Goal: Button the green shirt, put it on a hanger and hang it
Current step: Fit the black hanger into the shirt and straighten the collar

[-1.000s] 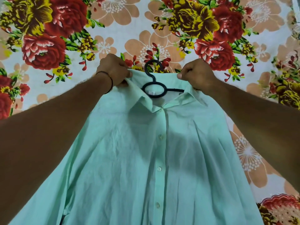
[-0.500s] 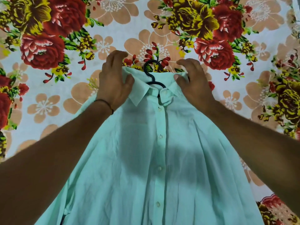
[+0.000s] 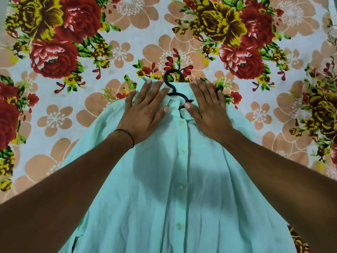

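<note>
- While the mint-green shirt (image 3: 182, 179) lies front up across the middle of the floral bedsheet (image 3: 127, 39), placket closed down its visible buttons, the left hand (image 3: 144, 108) rests flat on the left side of the collar. Its fingers are straight and spread, gripping nothing, and a dark thread band (image 3: 127, 134) circles the wrist.
- Between the hands, the black hanger (image 3: 172, 83) shows at the neck, its hook lying on the sheet beyond the collar.
- Right of it, the right hand (image 3: 207, 106) presses flat on the collar's other side, fingers straight, thumb tip just beside the hanger's loop.
</note>
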